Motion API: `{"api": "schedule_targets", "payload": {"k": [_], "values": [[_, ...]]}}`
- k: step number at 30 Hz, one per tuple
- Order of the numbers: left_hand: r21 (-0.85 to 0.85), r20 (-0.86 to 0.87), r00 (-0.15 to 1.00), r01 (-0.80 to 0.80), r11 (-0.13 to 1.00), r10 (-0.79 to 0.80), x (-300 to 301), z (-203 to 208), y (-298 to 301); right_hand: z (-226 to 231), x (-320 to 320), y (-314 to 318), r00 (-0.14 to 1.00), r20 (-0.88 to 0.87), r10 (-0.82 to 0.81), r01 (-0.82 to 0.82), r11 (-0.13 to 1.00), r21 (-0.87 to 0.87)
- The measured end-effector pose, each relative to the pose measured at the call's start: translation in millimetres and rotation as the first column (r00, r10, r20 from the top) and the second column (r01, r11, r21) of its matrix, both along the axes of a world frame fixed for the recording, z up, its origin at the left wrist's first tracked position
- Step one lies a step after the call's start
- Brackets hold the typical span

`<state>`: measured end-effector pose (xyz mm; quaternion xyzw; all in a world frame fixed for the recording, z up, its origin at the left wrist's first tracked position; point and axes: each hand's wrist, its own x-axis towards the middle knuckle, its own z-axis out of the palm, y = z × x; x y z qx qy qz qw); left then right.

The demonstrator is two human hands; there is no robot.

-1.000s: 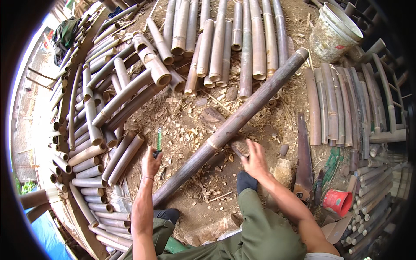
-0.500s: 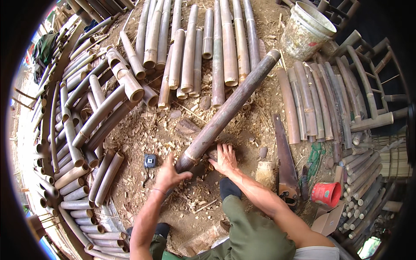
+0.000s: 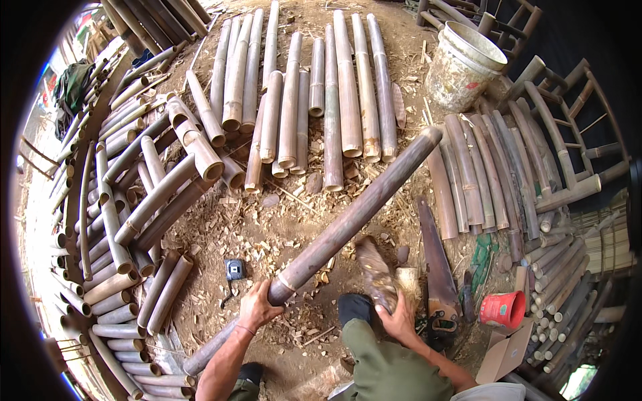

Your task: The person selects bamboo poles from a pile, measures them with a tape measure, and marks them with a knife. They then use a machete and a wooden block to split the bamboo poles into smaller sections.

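Note:
My left hand is wrapped round a long dark bamboo pole. The pole slants from beside my left forearm up to the far right, its far end near several split bamboo strips. My right hand, close to my right knee, grips the near end of a rough dark piece of wood. That wood tilts away from me, apart from the pole and just left of a pale wooden stump. A handsaw lies to the right of the stump.
Bamboo lengths lie in rows ahead, with stacked bamboo to the left. A tape measure rests on the chip-strewn ground. Right of me are a red container, a dirty white bucket and bamboo strips.
My right hand has drawn the piece of wood out from beneath the pole, toward me and to the right. My left hand, more open before, now grips the pole, whose far end is lower in view.

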<state>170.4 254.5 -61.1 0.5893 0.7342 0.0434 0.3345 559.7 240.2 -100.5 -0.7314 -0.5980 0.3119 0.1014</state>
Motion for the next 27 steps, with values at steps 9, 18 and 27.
{"api": "schedule_targets", "payload": {"k": [9,18,27], "values": [[0.241,-0.132,0.983,-0.094,0.966,0.129,3,-53,16,48,-38,95,0.989,0.026,0.148,-0.147,0.917,0.372],[0.214,-0.151,0.983,-0.068,0.974,0.102,9,-56,33,-7,-88,432,0.733,0.609,0.303,-0.488,0.858,0.161],[0.225,-0.138,0.989,-0.019,0.974,0.052,0,-63,27,7,-82,458,0.786,0.478,0.391,-0.491,0.866,0.100]]}}
